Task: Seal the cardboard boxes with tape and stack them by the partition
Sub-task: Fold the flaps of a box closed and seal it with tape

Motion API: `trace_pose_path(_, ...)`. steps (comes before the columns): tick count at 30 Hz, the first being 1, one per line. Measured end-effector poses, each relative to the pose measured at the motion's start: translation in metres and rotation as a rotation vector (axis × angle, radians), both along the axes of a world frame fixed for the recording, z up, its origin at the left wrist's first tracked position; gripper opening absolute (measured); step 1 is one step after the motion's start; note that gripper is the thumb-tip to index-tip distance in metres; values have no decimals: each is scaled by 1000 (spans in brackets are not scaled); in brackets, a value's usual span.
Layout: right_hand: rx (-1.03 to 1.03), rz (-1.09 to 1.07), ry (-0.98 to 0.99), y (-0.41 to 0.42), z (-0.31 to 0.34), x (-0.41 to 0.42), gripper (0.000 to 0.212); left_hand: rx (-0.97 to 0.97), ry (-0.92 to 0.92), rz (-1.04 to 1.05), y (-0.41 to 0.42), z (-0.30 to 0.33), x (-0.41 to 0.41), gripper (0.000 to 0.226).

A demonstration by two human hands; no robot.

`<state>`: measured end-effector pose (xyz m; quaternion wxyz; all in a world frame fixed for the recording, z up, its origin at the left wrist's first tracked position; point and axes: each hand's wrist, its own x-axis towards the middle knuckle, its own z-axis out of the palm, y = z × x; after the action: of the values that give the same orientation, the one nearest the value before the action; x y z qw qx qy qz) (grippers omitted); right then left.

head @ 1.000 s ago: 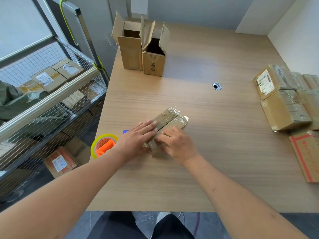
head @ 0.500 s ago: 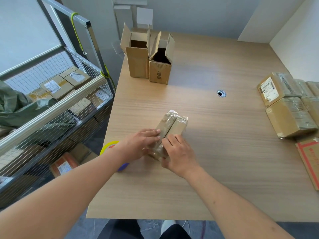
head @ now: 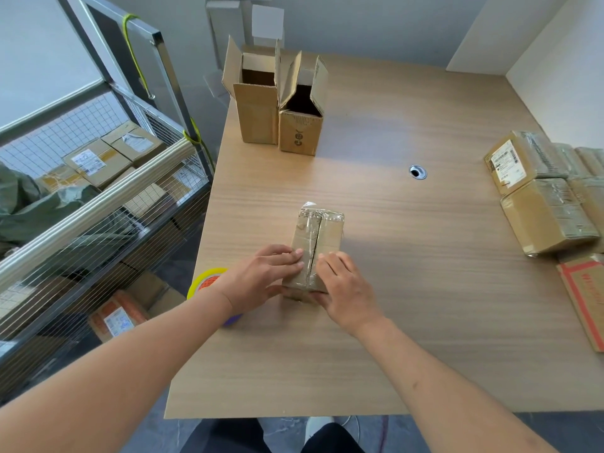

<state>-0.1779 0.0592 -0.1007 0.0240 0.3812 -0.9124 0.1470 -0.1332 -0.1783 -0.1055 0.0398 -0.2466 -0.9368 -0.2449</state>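
A small cardboard box [head: 322,233] lies on the wooden table [head: 408,289], its flaps closed and covered in clear tape, with a seam down the middle. My left hand [head: 261,276] presses on its near left side, thumb under the near end. My right hand [head: 343,289] presses the near right side. A tape roll [head: 204,281], yellow-rimmed with an orange core, sits by the table's left edge, partly hidden by my left wrist. Two upright boxes [head: 281,116] with open flaps stand at the far left. Taped boxes [head: 549,201] are stacked at the right by the white partition [head: 562,83].
A metal wire cart [head: 98,197] holding labelled parcels stands close to the table's left edge. A cable hole [head: 417,172] sits mid-table. A flat box with red print [head: 585,295] lies at the right edge. My legs show below the near edge.
The box has been turned from a slanted lie to nearly straight ahead of me. Both hands stayed on its near end. My head moved, so the view shifted down the table.
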Motion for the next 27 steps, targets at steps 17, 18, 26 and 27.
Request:
trace_pose_path(17,178,9,-169,37,21,-4,68,-222,-39,84,30,28,0,64)
trace_pose_path(18,196,24,-182,38,23,-4,68,-263,-67,94,31,28,-4,66)
trace_pose_path(26,176,-59,-116,27,23,-8,69,-392,-163,117,34,20,-9,71)
trace_pose_path(27,177,-62,-107,25,22,-9,68,-381,-141,107,34,22,-9,70)
